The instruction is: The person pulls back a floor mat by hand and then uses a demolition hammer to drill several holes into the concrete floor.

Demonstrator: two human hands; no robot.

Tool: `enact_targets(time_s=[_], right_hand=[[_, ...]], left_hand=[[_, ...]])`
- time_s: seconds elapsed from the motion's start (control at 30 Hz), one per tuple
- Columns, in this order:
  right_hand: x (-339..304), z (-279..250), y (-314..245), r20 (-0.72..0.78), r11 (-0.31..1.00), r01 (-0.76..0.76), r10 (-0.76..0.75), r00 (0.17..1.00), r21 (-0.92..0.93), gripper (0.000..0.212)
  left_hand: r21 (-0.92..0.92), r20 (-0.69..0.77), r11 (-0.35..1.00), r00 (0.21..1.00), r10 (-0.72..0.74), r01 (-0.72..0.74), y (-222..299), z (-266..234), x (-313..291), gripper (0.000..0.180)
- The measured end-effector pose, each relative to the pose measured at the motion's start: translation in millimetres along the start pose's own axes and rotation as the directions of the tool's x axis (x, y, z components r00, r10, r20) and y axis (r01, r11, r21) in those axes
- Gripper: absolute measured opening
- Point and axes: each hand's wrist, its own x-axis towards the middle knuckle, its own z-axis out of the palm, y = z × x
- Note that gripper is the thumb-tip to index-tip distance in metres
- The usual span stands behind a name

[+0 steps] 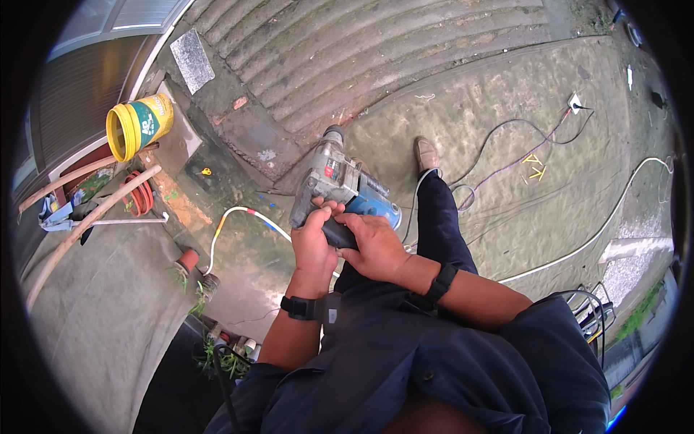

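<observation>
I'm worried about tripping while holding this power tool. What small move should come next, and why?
I'd probably shift the right shoe clear of the cable: it runs close by the ankle, and the left hand and right hand are both at the power tool's dark handle, so neither seems free to move it.

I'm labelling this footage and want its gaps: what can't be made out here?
In the head view:
- Handle of the power drill: partly covered by the left hand and right hand.
- Small yellow item on the ground: too small to identify.
- Dark wire-like frame, right: partly blocked by the sleeve.
</observation>
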Motion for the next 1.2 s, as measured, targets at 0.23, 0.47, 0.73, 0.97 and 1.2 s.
enact_targets(time_s=[0.23, 0.47, 0.73, 0.97, 1.2], right_hand=[[-6.8, -12.8, 10.1, -0.013, 1.0, 0.01, -0.009, 1.0, 0.014, 0.061], [-12.5, -37.0, 22.6, 0.064, 0.965, -0.124, 0.112, 0.992, 0.232, 0.057], [-31.6, -35.4, 73.5, 0.26, 0.617, -0.367, 0.26, 0.93, 0.696, 0.05], [-33.0, -37.7, 87.3, 0.316, 0.345, -0.43, 0.339, 0.886, 0.835, 0.035], [-32.3, -32.4, 96.0, 0.287, 0.256, -0.392, 0.365, 0.885, 0.884, 0.028]], left_hand=[[0.004, 0.01, 1.0, 1.0, 0.0, 0.0, -9.3, 15.3, -3.9, 0.022], [0.089, 0.037, 0.995, 0.999, 0.04, -0.043, -30.1, 28.3, -7.1, 0.027], [0.296, 0.098, 0.951, 0.993, 0.063, -0.09, -56.7, 38.5, -17.6, 0.041], [0.389, 0.19, 0.914, 0.981, 0.044, -0.116, -69.0, 28.6, -13.4, 0.036], [0.437, 0.248, 0.885, 0.967, 0.051, -0.159, -63.3, 30.9, -14.9, 0.037]])
